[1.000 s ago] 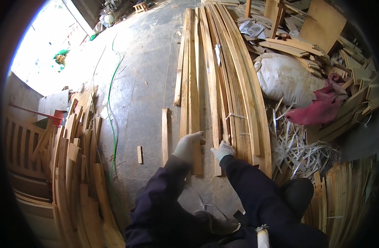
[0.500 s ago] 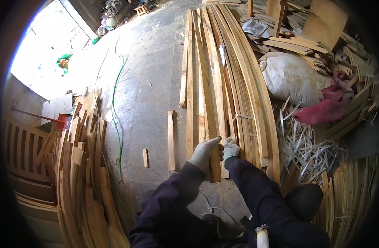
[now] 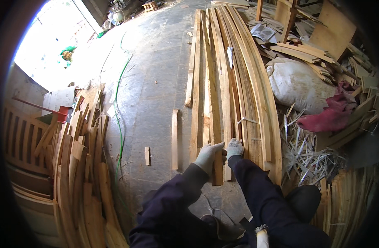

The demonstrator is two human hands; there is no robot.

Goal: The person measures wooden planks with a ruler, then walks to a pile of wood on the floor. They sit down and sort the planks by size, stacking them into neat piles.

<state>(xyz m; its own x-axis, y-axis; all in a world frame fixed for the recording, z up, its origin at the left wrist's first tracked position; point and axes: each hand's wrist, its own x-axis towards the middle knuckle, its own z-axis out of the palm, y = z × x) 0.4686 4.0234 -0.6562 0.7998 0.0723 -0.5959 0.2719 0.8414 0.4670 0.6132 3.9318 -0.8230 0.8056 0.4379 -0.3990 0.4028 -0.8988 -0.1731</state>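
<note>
My left hand (image 3: 209, 158), in a pale work glove, is wrapped round a long wooden strip (image 3: 214, 120) near its close end. The strip runs away from me over a row of similar strips on the floor. Just to its right, my right hand (image 3: 235, 148), also gloved, is closed against the strips, its fingers partly hidden; what it holds, if anything, cannot be made out. A long strip (image 3: 225, 107) lies between the two hands. Beside the right hand, a bundle of strips (image 3: 251, 124) is bound with a pale tie (image 3: 248, 120).
Short offcuts (image 3: 175, 140) lie left of the row. Further left, a green hose (image 3: 119, 95) crosses the floor near stacked wood pieces (image 3: 76, 165). At right are a stuffed white sack (image 3: 299, 87), a dark red cloth (image 3: 330, 111), tangled pale straps (image 3: 305, 151) and scrap boards (image 3: 305, 53).
The view has shifted slightly, moving the scene to the right in the picture. Both hands remain close to the near strip ends, with the left still gripping the same wooden strip.
</note>
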